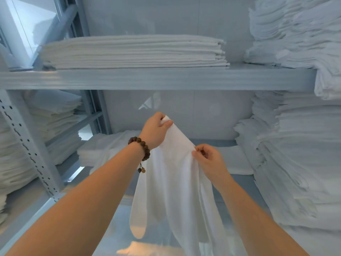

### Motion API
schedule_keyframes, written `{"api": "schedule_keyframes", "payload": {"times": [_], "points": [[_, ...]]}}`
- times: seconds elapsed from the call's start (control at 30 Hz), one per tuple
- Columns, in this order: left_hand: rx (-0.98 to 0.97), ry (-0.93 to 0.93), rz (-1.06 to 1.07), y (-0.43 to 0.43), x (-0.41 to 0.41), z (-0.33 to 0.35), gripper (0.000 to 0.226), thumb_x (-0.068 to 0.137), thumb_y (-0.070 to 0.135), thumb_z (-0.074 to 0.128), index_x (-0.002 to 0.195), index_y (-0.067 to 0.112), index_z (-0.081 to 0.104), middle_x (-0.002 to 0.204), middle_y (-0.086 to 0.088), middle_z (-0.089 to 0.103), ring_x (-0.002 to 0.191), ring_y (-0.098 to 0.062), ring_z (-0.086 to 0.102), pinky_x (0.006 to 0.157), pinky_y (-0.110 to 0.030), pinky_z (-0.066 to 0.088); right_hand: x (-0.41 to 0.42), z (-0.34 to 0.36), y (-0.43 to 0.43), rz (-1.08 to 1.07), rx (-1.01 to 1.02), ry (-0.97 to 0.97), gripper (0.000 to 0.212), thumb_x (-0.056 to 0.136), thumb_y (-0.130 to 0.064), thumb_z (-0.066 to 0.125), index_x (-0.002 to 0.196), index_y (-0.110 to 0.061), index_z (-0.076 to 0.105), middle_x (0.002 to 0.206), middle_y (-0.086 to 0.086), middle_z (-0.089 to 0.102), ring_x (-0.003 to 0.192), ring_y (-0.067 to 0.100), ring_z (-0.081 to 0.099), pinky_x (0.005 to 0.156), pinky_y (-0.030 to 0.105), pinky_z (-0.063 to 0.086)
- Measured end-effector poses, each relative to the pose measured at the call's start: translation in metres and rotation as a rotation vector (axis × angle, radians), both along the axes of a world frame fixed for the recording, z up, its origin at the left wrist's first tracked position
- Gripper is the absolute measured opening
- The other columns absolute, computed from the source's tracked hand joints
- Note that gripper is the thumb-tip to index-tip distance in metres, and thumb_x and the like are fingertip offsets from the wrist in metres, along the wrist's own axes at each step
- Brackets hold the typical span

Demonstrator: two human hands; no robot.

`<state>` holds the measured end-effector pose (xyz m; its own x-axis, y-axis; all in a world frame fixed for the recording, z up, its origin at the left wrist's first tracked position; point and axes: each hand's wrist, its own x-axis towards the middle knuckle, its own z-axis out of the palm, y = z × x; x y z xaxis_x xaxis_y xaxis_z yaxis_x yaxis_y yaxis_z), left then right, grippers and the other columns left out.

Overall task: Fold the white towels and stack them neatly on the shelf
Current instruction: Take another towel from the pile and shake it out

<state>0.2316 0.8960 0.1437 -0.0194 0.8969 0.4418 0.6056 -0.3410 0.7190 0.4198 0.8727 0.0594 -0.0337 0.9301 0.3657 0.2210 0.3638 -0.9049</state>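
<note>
- Left hand [156,129] is pinching the top corner of a white towel [173,191] between thumb and fingers, holding it up high in front of the lower shelf opening.
- Right hand [209,159] is gripping the towel's edge lower down and to the right, fingers curled into the cloth.
- The towel is hanging unfolded from both hands, draping down in long loose folds toward the bottom of the view; its lower end is running out of frame.
- A brown bead bracelet [141,146] is sitting on the left wrist, with a small tassel of beads dangling below.
- The upper shelf [166,78] is carrying a neat flat stack of folded towels [132,52], left of centre.
- A tall, rougher pile of white linen [299,32] is filling the upper right, one piece drooping over the shelf edge.
- On the lower shelf [245,182] a low pile of folded towels [103,150] is lying behind the left forearm, with one loose piece trailing off it.
- Another tall stack [299,159] is standing at the right side of the lower shelf.
- More folded linen [53,115] is sitting on the neighbouring rack at far left, behind the perforated metal post [27,145].
</note>
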Motion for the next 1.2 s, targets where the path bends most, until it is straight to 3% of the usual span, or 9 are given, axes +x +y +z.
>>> {"api": "schedule_keyframes", "payload": {"times": [0.17, 0.27, 0.4, 0.57, 0.7, 0.8, 0.87, 1.0, 1.2], "points": [[-0.013, -0.099, 0.05, -0.001, -0.005, -0.002, 0.019, 0.095, 0.026, 0.051, 0.088, 0.009, 0.046, 0.072, 0.003, 0.043, 0.061, -0.01, 0.04, 0.045, -0.011, 0.035, -0.011, -0.006, -0.012, 0.122, -0.058, -0.078, 0.009, 0.084, -0.011, 0.066, 0.08, -0.016, 0.061, 0.074, -0.001, 0.051, 0.067, 0.015, 0.043, 0.06, 0.023, 0.037], [-0.016, -0.171, 0.058, -0.001, -0.004, -0.004, 0.018, 0.095, 0.026, 0.052, 0.088, 0.01, 0.047, 0.074, 0.005, 0.044, 0.062, -0.008, 0.041, 0.043, -0.007, 0.034, -0.027, -0.027, -0.018, 0.176, -0.146, -0.151, 0.014, 0.079, -0.014, 0.073, 0.091, -0.015, 0.065, 0.092, -0.003, 0.061, 0.082, 0.014, 0.054, 0.08, 0.033, 0.046], [-0.069, -0.222, 0.063, -0.001, -0.011, -0.01, 0.02, 0.094, 0.031, 0.052, 0.086, 0.014, 0.047, 0.074, 0.006, 0.045, 0.062, -0.008, 0.042, 0.049, -0.018, 0.032, -0.051, -0.044, -0.017, 0.044, -0.136, -0.029, 0.036, 0.08, -0.019, 0.073, 0.114, -0.022, 0.063, 0.119, -0.01, 0.059, 0.11, 0.007, 0.052, 0.098, 0.027, 0.041], [-0.039, -0.163, 0.078, -0.002, -0.033, -0.012, 0.02, 0.093, 0.03, 0.053, 0.085, 0.012, 0.047, 0.073, 0.006, 0.045, 0.062, -0.008, 0.041, 0.047, -0.012, 0.034, -0.077, -0.044, -0.004, 0.144, -0.2, -0.045, 0.017, 0.079, -0.021, 0.074, 0.089, -0.008, 0.07, 0.102, 0.009, 0.068, 0.087, 0.011, 0.059, 0.074, 0.014, 0.044], [-0.04, -0.166, 0.092, -0.001, -0.056, -0.009, 0.019, 0.094, 0.033, 0.052, 0.085, 0.016, 0.049, 0.074, 0.007, 0.046, 0.061, -0.007, 0.043, 0.051, -0.018, 0.033, -0.097, -0.059, 0.004, 0.287, -0.254, -0.213, 0.032, 0.08, -0.019, 0.073, 0.111, -0.012, 0.069, 0.114, 0.001, 0.06, 0.104, 0.015, 0.057, 0.085, 0.02, 0.046], [-0.046, -0.125, 0.071, -0.001, -0.069, -0.009, 0.025, 0.095, 0.034, 0.051, 0.095, 0.009, 0.052, 0.074, 0.005, 0.046, 0.061, -0.008, 0.042, 0.053, -0.021, 0.033, -0.115, -0.069, 0.004, 0.352, -0.333, -0.07, 0.039, 0.081, -0.01, 0.072, 0.119, -0.009, 0.064, 0.106, -0.013, 0.056, 0.091, 0.002, 0.058, 0.065, 0.004, 0.045], [-0.042, -0.102, 0.071, -0.001, -0.077, -0.009, 0.025, 0.095, 0.032, 0.051, 0.096, 0.007, 0.052, 0.073, 0.005, 0.045, 0.061, -0.009, 0.042, 0.054, -0.021, 0.034, -0.125, -0.073, 0.006, 0.351, -0.355, -0.043, 0.035, 0.081, -0.01, 0.072, 0.114, -0.005, 0.066, 0.101, -0.01, 0.062, 0.091, 0.006, 0.064, 0.067, 0.009, 0.05], [-0.031, -0.118, 0.11, 0.004, -0.099, -0.009, 0.022, 0.095, 0.03, 0.051, 0.09, 0.008, 0.049, 0.074, 0.003, 0.043, 0.062, -0.01, 0.04, 0.056, -0.023, 0.034, -0.132, -0.08, 0.014, 0.325, -0.338, -0.226, 0.03, 0.083, -0.021, 0.071, 0.108, -0.004, 0.068, 0.11, 0.014, 0.068, 0.103, 0.026, 0.064, 0.094, 0.041, 0.05], [-0.018, -0.149, 0.192, 0.014, -0.126, -0.022, 0.022, 0.095, 0.03, 0.049, 0.083, 0.013, 0.044, 0.073, 0.004, 0.042, 0.063, -0.01, 0.04, 0.057, -0.023, 0.035, -0.13, -0.115, 0.027, 0.216, -0.324, -0.459, 0.033, 0.08, -0.031, 0.072, 0.092, 0.0, 0.069, 0.106, 0.01, 0.057, 0.093, 0.025, 0.061, 0.081, 0.032, 0.048]]}}
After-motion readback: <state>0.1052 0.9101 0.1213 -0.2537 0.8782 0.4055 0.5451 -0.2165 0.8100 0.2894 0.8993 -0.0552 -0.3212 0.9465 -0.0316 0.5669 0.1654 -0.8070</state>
